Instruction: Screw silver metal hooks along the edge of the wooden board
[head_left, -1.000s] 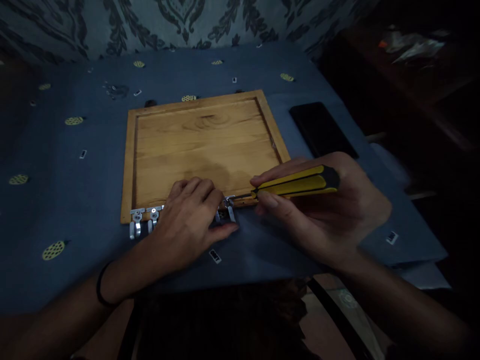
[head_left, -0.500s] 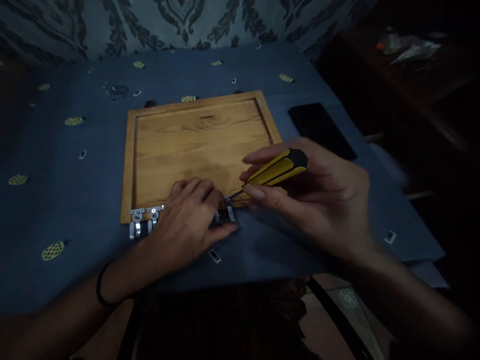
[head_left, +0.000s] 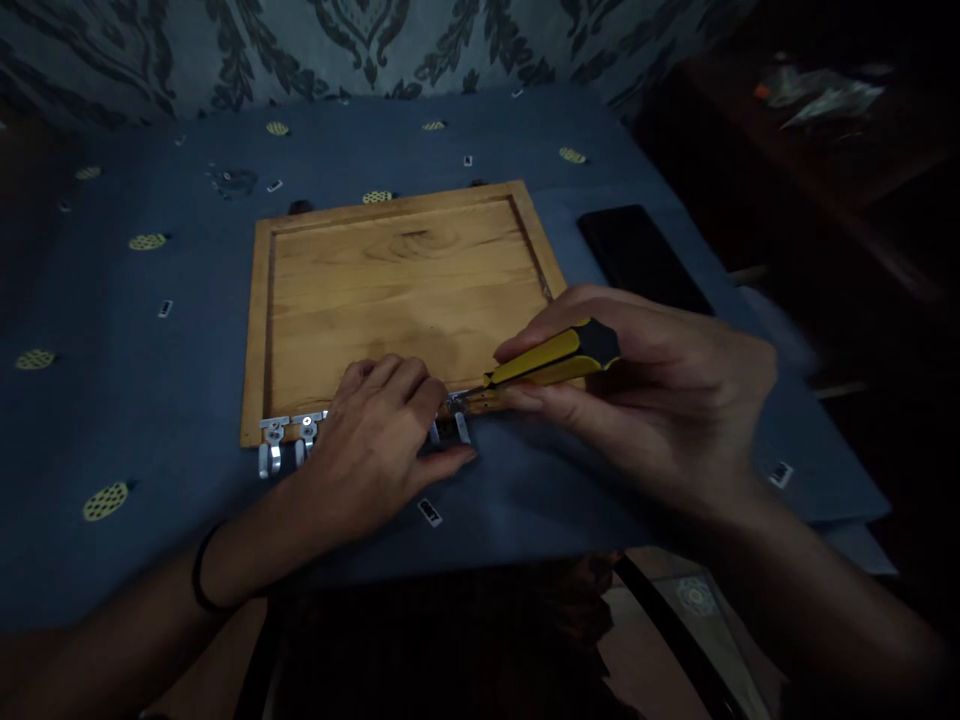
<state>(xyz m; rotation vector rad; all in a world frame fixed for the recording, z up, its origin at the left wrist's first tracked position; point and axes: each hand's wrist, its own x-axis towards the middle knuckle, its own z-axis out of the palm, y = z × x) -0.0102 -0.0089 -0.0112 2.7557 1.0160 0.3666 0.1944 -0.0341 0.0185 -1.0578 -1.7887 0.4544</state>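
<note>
The yellow-and-black screwdriver [head_left: 551,358], likely light, rigid and best gripped at its handle, sits clasped in the right hand [head_left: 660,390], tip on a metal hook [head_left: 459,415] at the wooden board [head_left: 405,290]'s six-o'clock edge, left hand [head_left: 375,445] pressing flat beside it.

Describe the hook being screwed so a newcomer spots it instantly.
Start at the wooden board on the blue cloth and follow its near edge, lined with metal hooks. The one meant sits just right of the left hand. Unlike the two bare hooks at the left corner, the yellow-handled screwdriver touches it.
</note>
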